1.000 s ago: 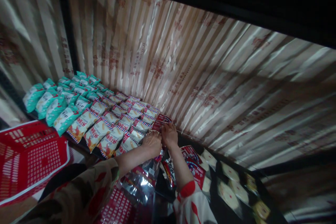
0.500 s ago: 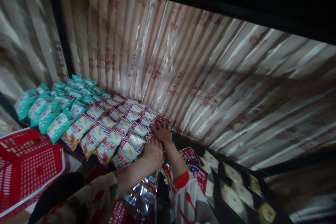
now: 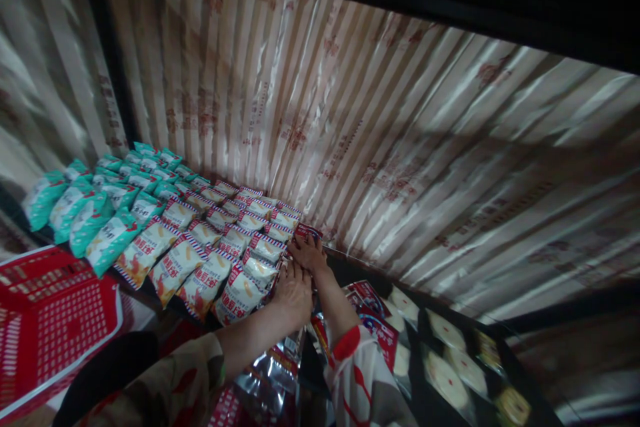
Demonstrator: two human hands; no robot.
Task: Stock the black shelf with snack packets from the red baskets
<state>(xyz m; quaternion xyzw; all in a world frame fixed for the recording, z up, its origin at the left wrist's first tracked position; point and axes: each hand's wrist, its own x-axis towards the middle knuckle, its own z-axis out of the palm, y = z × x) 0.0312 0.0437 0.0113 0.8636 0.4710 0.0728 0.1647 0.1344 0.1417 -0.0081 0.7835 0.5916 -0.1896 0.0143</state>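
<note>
My left hand (image 3: pixel 294 295) lies flat on dark red packets, right beside the white snack bags (image 3: pixel 240 295) with striped edges. Its fingers are stretched forward. Just beyond it, my right hand (image 3: pixel 309 255) rests with spread fingers against a dark red packet (image 3: pixel 307 232) near the curtain. Both palms face down, and what lies beneath them is mostly hidden. Under my left forearm, shiny silver and dark red packets (image 3: pixel 273 373) show.
Teal bags (image 3: pixel 114 237) stand in rows at the left. A red plastic basket (image 3: pixel 65 320) sits at lower left. Right of my arms are more dark red packets (image 3: pixel 381 333) and round pale packaged items (image 3: pixel 445 377) on the black shelf. A printed, pleated curtain (image 3: pixel 320 100) hangs behind.
Both hands stay at nearly the same spot on the dark red packets, with very little movement. The view has shifted slightly.
</note>
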